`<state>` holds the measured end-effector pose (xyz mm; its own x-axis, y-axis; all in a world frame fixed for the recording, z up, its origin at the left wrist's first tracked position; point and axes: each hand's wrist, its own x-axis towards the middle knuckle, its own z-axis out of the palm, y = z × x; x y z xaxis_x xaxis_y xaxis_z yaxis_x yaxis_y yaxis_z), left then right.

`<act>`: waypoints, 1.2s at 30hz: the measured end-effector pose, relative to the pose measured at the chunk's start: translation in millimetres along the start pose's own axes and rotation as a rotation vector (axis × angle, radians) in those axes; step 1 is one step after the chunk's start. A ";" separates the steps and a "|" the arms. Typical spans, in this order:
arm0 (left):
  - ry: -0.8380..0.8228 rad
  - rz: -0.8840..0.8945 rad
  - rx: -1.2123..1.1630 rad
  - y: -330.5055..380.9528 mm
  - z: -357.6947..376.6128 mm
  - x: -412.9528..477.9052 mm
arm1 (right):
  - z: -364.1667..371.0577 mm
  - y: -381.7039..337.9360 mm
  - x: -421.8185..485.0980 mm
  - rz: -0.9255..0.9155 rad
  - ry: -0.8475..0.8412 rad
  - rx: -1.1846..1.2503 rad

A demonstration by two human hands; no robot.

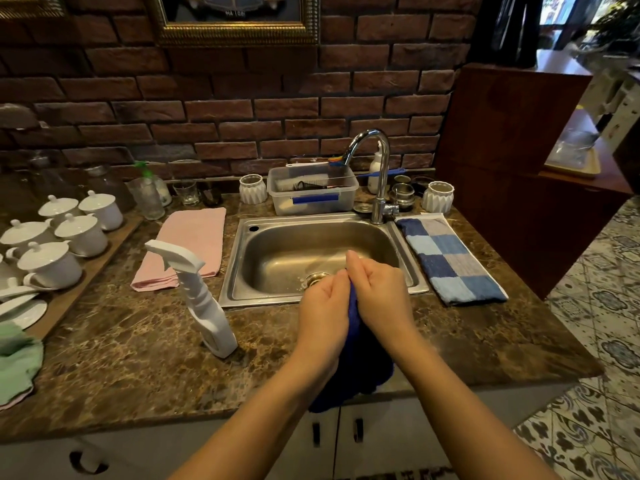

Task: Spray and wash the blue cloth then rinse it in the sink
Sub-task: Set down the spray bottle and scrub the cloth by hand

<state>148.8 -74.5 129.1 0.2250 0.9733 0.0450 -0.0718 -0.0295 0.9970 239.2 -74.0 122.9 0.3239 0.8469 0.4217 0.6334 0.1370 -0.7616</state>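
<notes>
1. A dark blue cloth (356,362) is bunched between a person's two hands above the front edge of a stainless steel sink (277,268), at about 6 o'clock from the drain (317,278); its upper end is pinched into a narrow twist, and the rest hangs in loose folds down over the marble countertop (138,358) edge toward the cabinet doors (374,434).

2. The left hand (323,315) is closed in a fist on the cloth's upper part, knuckles up, forearm reaching in from 7 o'clock.

3. The right hand (379,289) is likewise clamped on the cloth just beside the left, fingers curled together, forearm entering from 5 o'clock; the two hands nearly touch at the thumbs.

4. A white spray bottle (204,299) stands upright on the counter at 9 o'clock from the hands, nozzle pointing left.

5. A folded pink cloth (188,245) lies at 10 o'clock, just beside the sink's left rim.

6. A blue checked towel (450,259) lies at 2 o'clock, along the sink's right rim.

7. A chrome gooseneck faucet (379,174) rises at 12 o'clock behind the basin, with a clear plastic container (311,192) to its left against the brick wall (242,116).

8. White lidded cups (65,233) sit on a wooden tray (86,282) at far 9 o'clock.
</notes>
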 end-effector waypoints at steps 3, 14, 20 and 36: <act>0.025 -0.012 0.011 -2.3 -3.6 6.2 | 0.4 -3.2 -13.3 -0.060 -0.032 0.026; -0.022 -0.134 -0.071 5.5 -3.4 -0.2 | -3.4 -11.3 6.0 0.015 -0.042 0.101; 0.022 -0.159 -0.063 5.6 -9.0 10.5 | 6.1 -15.9 -15.9 -0.077 -0.071 -0.035; 0.047 -0.368 -0.275 -1.5 -6.8 13.7 | 1.9 -10.2 -16.4 0.008 -0.082 0.143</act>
<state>145.4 -59.6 127.8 0.2398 0.9171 -0.3184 -0.2522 0.3756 0.8918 226.1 -88.3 122.9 0.2668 0.8865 0.3780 0.5226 0.1965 -0.8296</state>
